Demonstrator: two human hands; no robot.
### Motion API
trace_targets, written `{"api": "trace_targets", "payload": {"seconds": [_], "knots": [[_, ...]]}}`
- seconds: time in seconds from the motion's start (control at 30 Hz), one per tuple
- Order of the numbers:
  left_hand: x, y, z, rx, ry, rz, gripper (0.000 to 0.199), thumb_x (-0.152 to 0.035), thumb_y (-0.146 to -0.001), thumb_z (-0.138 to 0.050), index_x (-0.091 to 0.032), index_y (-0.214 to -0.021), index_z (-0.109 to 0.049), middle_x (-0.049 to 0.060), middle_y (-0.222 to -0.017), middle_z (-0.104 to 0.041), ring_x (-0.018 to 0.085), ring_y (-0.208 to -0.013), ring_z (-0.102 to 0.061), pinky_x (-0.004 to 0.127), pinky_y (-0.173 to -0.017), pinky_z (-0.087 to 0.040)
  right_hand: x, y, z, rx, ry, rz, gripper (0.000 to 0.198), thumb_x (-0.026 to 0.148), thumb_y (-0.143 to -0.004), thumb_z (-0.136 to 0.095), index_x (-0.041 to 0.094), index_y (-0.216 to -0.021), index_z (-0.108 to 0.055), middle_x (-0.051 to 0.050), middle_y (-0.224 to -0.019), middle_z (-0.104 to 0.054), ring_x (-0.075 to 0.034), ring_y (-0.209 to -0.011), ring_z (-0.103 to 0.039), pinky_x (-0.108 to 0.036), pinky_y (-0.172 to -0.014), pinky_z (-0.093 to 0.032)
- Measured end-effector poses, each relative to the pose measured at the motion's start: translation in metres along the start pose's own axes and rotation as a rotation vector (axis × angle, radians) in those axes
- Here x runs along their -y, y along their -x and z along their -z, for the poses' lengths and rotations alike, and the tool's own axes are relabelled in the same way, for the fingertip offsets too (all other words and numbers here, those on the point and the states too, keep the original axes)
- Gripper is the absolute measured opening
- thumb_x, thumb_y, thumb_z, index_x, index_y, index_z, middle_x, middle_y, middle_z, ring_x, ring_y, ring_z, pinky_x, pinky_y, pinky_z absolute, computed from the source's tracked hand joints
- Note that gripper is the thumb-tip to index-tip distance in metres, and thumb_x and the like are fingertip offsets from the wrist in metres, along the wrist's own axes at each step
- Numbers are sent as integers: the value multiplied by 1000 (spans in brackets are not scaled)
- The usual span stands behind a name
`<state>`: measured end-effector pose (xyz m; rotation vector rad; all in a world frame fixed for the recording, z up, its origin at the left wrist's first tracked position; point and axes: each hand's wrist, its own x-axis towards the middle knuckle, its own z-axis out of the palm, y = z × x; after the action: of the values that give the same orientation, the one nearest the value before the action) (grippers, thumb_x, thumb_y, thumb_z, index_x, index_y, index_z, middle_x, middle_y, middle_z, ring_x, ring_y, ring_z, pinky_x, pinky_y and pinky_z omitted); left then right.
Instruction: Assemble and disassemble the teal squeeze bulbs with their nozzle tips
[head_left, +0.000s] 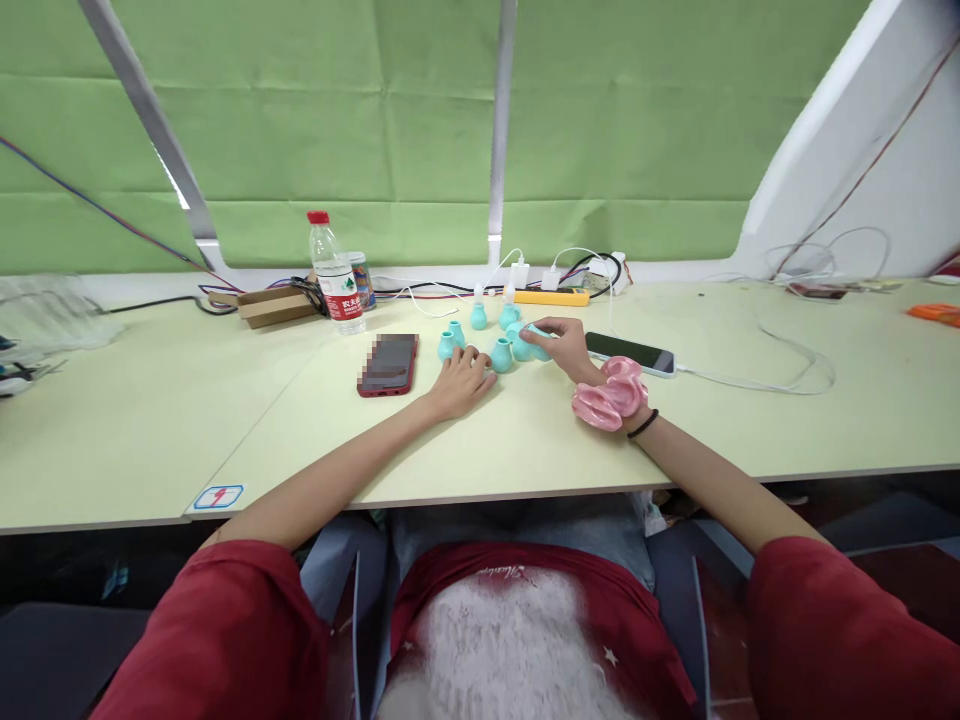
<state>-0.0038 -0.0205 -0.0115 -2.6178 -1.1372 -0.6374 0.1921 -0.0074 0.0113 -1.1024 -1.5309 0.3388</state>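
Observation:
Several small turquoise bulb-shaped bottles stand close together on the pale table. My left hand [463,383] rests palm-down with its fingers spread, right behind an open-necked bottle [445,346] and beside another bottle [501,356]. In my right hand [568,347], thumb and fingers are closed around a turquoise bottle [540,346] that seems tilted; part of it is hidden by the fingers. Further turquoise pieces sit against its left side. Farther back, a bottle with a whitish top [478,316] stands upright near a similar one [509,316].
A red-cased phone [388,365] lies left of my left hand. Right of my right hand lies a white phone [630,353] on a cable. Along the back are a water bottle [336,275], a can [361,280], a cardboard box [277,306], a yellow tool [551,297] and chargers.

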Motion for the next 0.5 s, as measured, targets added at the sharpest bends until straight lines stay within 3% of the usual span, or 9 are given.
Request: {"api": "trace_targets", "payload": {"seconds": [0.23,0.5], "knots": [[1,1,-3,39,-11,-31,38,-38,-87,-23,-16,-114,-38,11,-112,-43,25,-104,-38,41,-86,-35,-2,5,-1,62,231,65,23,35,-55,-65,15,-65,-66,-2,-59,-62,-14,-52,-53,-26,-54,-44],[4,-1,-6,92,-16,-42,37,-32,-86,-26,-13,-117,-34,13,-119,-42,24,-114,-36,38,-89,-36,-1,8,-2,92,437,106,21,35,-59,-61,18,-69,-66,-1,-63,-64,-14,-52,-56,-27,-57,-43]]}}
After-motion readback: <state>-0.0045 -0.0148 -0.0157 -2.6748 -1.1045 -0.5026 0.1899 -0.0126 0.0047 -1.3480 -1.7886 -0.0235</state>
